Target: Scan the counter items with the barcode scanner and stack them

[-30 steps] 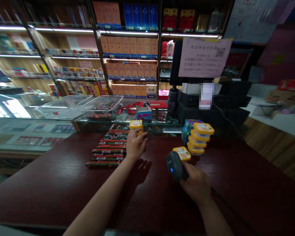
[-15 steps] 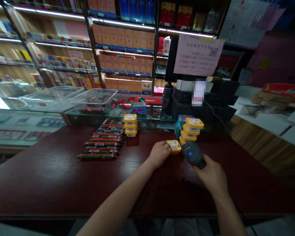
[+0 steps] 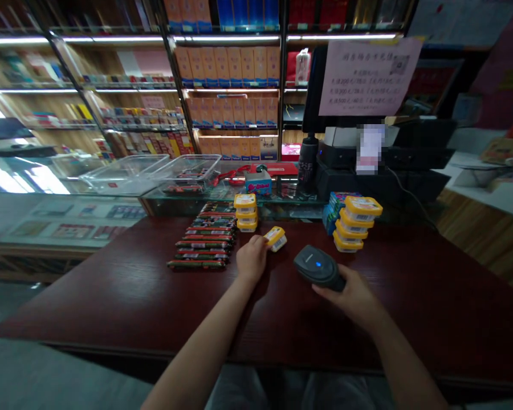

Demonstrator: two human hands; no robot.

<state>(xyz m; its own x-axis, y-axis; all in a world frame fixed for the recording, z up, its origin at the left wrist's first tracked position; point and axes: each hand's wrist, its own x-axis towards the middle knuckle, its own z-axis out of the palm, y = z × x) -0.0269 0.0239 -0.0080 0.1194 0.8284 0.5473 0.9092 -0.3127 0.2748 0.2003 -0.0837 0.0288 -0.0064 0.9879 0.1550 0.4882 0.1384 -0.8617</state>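
My left hand [image 3: 252, 259] pinches a small yellow-lidded plastic tub [image 3: 276, 238] by its left edge, tilted so that its barcode side shows. My right hand [image 3: 354, 293] is wrapped round a dark grey barcode scanner [image 3: 317, 266] with a lit blue light, its head turned toward the tub. A stack of similar yellow-lidded tubs [image 3: 245, 213] stands on the left, just beyond my left hand. Another stack of several tubs [image 3: 355, 223] stands on the right, beside blue-green packets [image 3: 336, 212]. Slim dark-and-red packets [image 3: 207, 236] lie in a row left of my left hand.
The dark red wooden counter [image 3: 123, 307] spreads under both arms. Along its back, a glass ledge holds clear plastic trays [image 3: 123, 173], a small blue box [image 3: 258, 185], a black bottle [image 3: 308, 162] and a monitor with a pink paper sign [image 3: 367, 77]. Stocked shelves stand behind.
My left hand has drawn the tub left, away from the right stack, and tilted it up. The scanner in my right hand has swung left toward the tub. The view has shifted too.
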